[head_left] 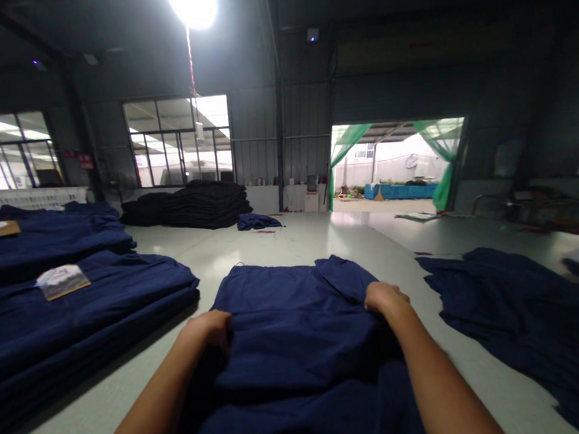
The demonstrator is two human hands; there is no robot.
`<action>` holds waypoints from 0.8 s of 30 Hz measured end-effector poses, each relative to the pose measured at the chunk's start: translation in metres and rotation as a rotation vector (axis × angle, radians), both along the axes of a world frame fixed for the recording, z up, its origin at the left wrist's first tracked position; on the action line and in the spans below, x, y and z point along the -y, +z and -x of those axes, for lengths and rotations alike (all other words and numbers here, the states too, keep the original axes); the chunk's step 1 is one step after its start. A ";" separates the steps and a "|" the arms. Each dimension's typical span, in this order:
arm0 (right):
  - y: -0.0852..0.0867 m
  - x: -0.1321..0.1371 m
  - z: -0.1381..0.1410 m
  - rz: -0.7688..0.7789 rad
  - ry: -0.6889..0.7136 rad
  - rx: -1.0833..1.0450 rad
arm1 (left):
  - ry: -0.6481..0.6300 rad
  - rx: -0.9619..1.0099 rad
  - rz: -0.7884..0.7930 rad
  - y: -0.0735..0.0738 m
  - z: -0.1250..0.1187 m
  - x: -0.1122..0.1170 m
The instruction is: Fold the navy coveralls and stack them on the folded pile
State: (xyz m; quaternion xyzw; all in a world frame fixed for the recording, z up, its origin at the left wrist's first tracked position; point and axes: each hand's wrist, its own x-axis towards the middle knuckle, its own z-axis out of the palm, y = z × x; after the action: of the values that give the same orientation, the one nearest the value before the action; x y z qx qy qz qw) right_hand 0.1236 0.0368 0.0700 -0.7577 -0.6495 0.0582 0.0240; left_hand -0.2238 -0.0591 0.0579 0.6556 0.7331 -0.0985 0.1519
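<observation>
Some cloth, pale table, dim room

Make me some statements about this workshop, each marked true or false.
1. The left hand and right hand grip opposite sides of some blue cloth. True.
2. Nothing is lit overhead. False: a lamp glows brightly there.
3. Green curtains hang at the doorway. True.
4. The black stack lies right of the doorway. False: it lies to the left.
5. A pale label lies on the nearer blue pile at left. True.
</observation>
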 end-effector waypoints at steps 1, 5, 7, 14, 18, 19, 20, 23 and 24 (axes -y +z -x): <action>0.002 0.003 0.008 0.025 0.003 0.012 | 0.041 -0.082 -0.010 0.001 -0.007 0.003; 0.001 0.018 0.044 0.078 0.187 0.040 | 0.032 -0.180 -0.149 0.000 -0.049 0.015; -0.005 0.026 0.061 0.125 0.298 0.016 | -0.030 -0.076 -0.141 -0.004 -0.070 0.018; -0.037 0.034 0.078 0.435 0.232 0.021 | -0.002 0.120 0.000 -0.023 -0.078 0.014; -0.046 0.026 0.068 0.444 0.245 0.000 | 0.001 0.076 -0.027 -0.032 -0.078 0.010; -0.047 0.025 0.066 0.445 0.251 -0.007 | 0.012 0.069 -0.022 -0.035 -0.079 0.008; -0.047 0.023 0.065 0.443 0.256 -0.013 | 0.023 0.068 -0.017 -0.038 -0.081 0.007; -0.045 0.022 0.063 0.431 0.269 -0.013 | 0.029 0.089 -0.022 -0.050 -0.077 0.000; -0.044 0.022 0.061 0.430 0.286 -0.002 | 0.020 0.096 -0.031 -0.053 -0.073 -0.003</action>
State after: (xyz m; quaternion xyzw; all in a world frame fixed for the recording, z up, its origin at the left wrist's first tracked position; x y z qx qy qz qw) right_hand 0.0626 0.0145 0.0260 -0.6459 -0.7227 0.1983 -0.1454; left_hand -0.1509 -0.0563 0.0046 0.6543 0.7331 -0.0541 0.1777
